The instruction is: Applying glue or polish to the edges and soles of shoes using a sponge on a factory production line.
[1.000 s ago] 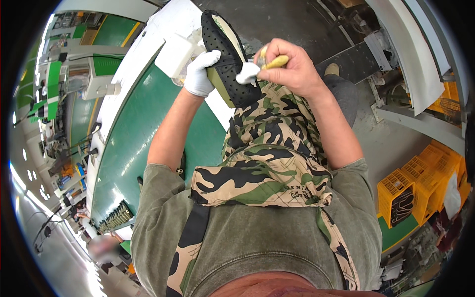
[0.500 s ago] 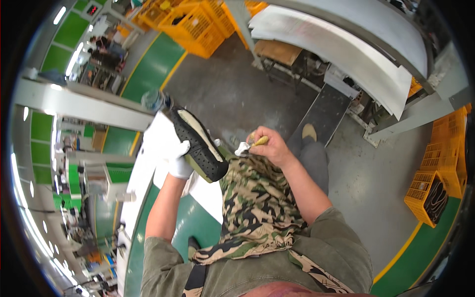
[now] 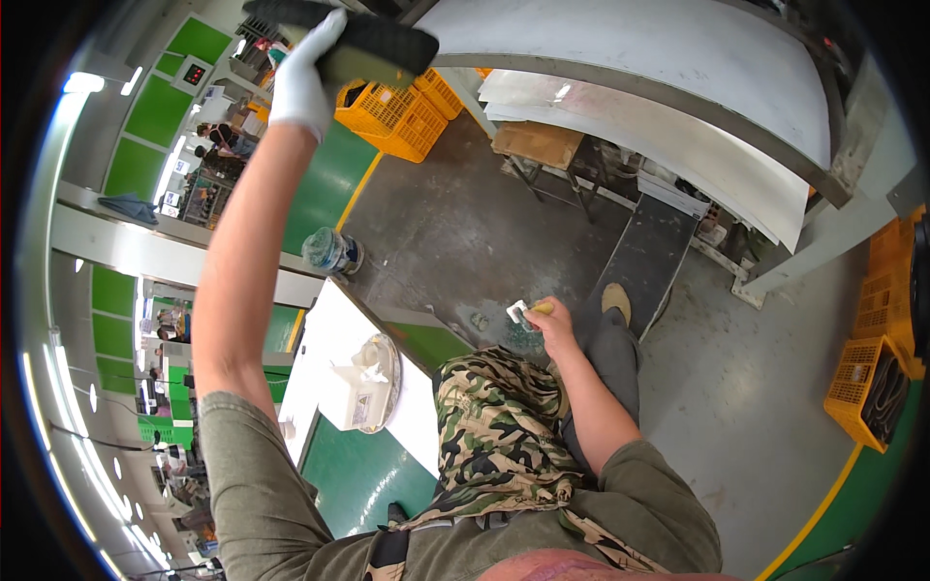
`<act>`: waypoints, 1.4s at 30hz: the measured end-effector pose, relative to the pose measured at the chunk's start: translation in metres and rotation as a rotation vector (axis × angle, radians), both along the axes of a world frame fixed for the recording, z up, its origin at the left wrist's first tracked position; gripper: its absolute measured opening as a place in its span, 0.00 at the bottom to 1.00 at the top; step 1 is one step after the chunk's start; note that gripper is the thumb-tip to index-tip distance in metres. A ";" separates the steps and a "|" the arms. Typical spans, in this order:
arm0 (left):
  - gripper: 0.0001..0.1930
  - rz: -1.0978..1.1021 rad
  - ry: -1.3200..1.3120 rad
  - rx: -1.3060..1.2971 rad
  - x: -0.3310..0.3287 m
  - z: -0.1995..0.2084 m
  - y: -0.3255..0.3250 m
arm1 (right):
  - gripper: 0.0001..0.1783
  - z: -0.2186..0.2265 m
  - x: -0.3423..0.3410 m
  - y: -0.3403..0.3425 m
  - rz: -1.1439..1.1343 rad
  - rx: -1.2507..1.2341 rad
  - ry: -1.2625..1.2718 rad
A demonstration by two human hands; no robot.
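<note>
My left hand (image 3: 305,87), in a white glove, is raised high at the upper left. Its fingers grip a black shoe sole (image 3: 378,46) with an olive-green side, partly cut off by the picture's edge. Low in front of my apron, my bare right hand (image 3: 556,329) is closed round a small brush (image 3: 520,311) with a yellow handle and a white head. On the white table (image 3: 329,334) between my arms stands a round tub (image 3: 391,387) with a white box-like container and crumpled white material at it.
A large clear jar (image 3: 329,252) stands past the table's far corner. Orange crates (image 3: 407,121) are at the back, and another crate (image 3: 857,387) is at the right. A wooden stool (image 3: 539,142) stands by a metal rack (image 3: 659,140) holding white sheets.
My left hand has lifted the sole from above the table up and away to the far upper left, uncovering the tub. My right hand has moved slightly right and down with the brush.
</note>
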State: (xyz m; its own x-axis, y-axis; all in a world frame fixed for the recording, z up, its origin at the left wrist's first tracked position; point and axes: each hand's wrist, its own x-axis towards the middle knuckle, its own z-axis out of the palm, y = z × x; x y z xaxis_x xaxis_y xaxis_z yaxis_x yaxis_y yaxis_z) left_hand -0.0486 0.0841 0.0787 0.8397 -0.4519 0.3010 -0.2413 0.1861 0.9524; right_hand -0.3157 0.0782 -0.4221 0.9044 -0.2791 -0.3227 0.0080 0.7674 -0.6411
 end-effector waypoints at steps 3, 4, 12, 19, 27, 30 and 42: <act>0.15 0.012 0.074 0.121 -0.001 0.020 -0.065 | 0.13 -0.010 0.001 0.000 -0.034 0.006 0.046; 0.16 0.084 -0.021 0.183 0.010 0.022 -0.072 | 0.13 -0.009 0.004 0.003 -0.023 0.010 0.040; 0.19 -0.458 0.394 0.464 0.088 0.017 -0.113 | 0.12 0.000 0.009 0.003 -0.050 0.115 0.013; 0.18 0.222 -0.251 0.501 0.167 -0.063 -0.114 | 0.13 -0.002 0.011 0.009 -0.018 0.141 0.002; 0.18 0.255 -0.729 0.709 0.019 -0.068 -0.010 | 0.10 -0.014 0.013 0.003 -0.037 -0.021 0.062; 0.21 0.037 -1.044 0.815 -0.077 -0.104 0.100 | 0.07 -0.022 0.014 0.001 -0.012 -0.027 0.151; 0.23 0.888 0.796 1.582 -0.515 -0.372 0.709 | 0.06 -0.031 -0.023 -0.003 0.136 -0.021 0.264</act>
State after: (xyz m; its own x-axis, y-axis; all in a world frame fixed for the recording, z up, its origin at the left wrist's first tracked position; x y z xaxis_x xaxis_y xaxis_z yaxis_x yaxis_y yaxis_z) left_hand -0.5641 0.7931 -0.2930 0.6584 0.6559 -0.3692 0.7161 -0.6970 0.0388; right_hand -0.3382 0.0755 -0.4534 0.8193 -0.1705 -0.5474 -0.2629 0.7367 -0.6230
